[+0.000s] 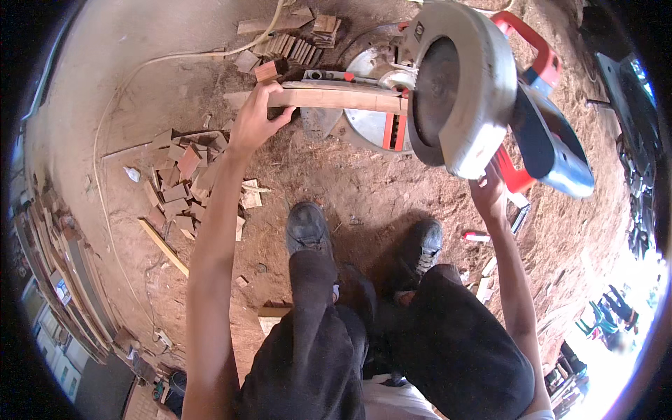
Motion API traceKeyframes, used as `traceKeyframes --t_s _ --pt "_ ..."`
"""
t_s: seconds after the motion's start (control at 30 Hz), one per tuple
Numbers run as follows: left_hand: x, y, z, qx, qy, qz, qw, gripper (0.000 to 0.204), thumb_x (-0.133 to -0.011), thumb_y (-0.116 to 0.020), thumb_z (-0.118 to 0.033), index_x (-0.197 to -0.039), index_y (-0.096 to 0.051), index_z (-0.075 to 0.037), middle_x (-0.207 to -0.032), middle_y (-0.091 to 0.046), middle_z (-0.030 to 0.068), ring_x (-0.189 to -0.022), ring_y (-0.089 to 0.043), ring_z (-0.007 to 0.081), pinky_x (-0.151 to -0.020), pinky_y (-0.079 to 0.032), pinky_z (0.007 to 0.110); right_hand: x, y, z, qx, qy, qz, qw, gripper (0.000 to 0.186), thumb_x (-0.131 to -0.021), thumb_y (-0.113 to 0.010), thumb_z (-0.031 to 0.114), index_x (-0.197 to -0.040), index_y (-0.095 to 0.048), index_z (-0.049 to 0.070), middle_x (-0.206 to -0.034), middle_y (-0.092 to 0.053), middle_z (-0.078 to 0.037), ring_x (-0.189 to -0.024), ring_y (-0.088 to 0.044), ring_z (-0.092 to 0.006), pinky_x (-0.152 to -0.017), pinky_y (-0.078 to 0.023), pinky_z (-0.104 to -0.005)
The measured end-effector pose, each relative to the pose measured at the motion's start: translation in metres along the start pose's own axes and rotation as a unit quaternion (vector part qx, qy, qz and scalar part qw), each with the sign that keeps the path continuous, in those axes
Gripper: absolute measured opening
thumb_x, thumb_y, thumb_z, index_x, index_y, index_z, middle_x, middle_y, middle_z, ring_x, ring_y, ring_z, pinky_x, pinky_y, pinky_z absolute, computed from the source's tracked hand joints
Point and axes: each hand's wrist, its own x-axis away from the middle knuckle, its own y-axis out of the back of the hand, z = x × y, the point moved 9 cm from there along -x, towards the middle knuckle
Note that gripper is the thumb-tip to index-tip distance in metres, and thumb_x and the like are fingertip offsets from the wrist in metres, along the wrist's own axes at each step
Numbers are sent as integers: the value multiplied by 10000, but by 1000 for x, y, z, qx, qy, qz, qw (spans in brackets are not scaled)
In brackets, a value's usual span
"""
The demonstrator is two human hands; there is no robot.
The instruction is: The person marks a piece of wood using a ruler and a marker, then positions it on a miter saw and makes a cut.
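A long wooden strip (343,99) lies across the round table (369,129) of a miter saw, along its fence. My left hand (255,120) grips the strip's left part, thumb on the near side and fingers over the far side. The saw head (476,84), with a pale round guard, stands over the strip's right end and hides it. Below the guard, my right hand (488,190) is closed at the saw's red handle (514,175); the guard and handle partly hide its fingers. A small wood block (270,71) sits just beyond my left hand.
A heap of cut wood blocks (185,175) lies on the dirt floor at left. More stacked pieces (287,49) are behind the saw. A pale cable (150,61) curves along the left. My shoes (308,227) are on the floor, near a red-and-white object (477,236).
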Motion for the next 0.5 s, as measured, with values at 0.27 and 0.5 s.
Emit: traceKeyframes --t_s 0.27,0.5 --pt "0 -1 4 28 16 -42 999 603 -799 -920 -268 -1226 -550 -59 -1166 -672 171 -1055 -694 349 -891 -570 441 13 -30 7 -14 60 -10 998 394 -948 -628 171 -1290 -592 -20 -1184 -685 -213 -974 -689 -330 -860 -555 -434" --pt "-4 4 4 20 39 -32 999 606 -768 -947 -261 -1201 -581 -47 -1155 -702 179 -1062 -703 346 -907 -567 430 35 -10 -19 -40 -30 -14 999 469 -1000 -567 286 -1380 -537 14 -1264 -652 -172 -1090 -646 -319 -969 -509 -442"
